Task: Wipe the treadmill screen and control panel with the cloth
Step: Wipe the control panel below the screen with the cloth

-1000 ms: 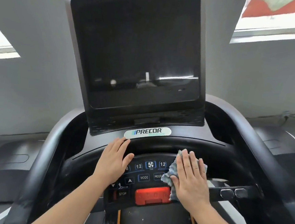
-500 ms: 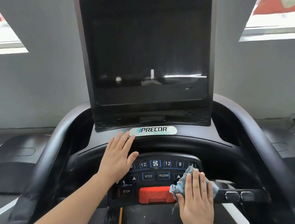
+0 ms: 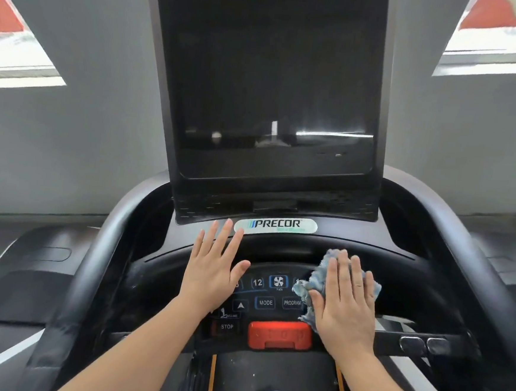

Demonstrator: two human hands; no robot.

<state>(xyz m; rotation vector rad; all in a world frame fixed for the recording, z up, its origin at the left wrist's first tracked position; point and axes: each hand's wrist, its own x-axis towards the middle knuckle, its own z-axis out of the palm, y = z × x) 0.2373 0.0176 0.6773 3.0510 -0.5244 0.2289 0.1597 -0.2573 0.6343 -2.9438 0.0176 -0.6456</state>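
A large dark treadmill screen (image 3: 271, 88) rises above the black console. Below it lies the control panel (image 3: 265, 302) with FAN, MODE, PROGRAM and STOP buttons and a red stop bar (image 3: 279, 334). My right hand (image 3: 342, 307) lies flat with straight fingers on a crumpled blue-grey cloth (image 3: 315, 280), pressing it onto the right part of the panel; the cloth hides the buttons there. My left hand (image 3: 213, 272) rests flat with fingers spread on the console's left side, just under the PRECOR badge (image 3: 276, 224).
Curved black handrails (image 3: 97, 263) wrap both sides of the console. A crossbar with two oval grip sensors (image 3: 424, 345) runs to the right of the stop bar. Grey wall and bright window openings lie behind the machine.
My right hand slid the cloth down toward the red bar, then back up onto the right of the panel. My left hand stayed flat on the console's left.
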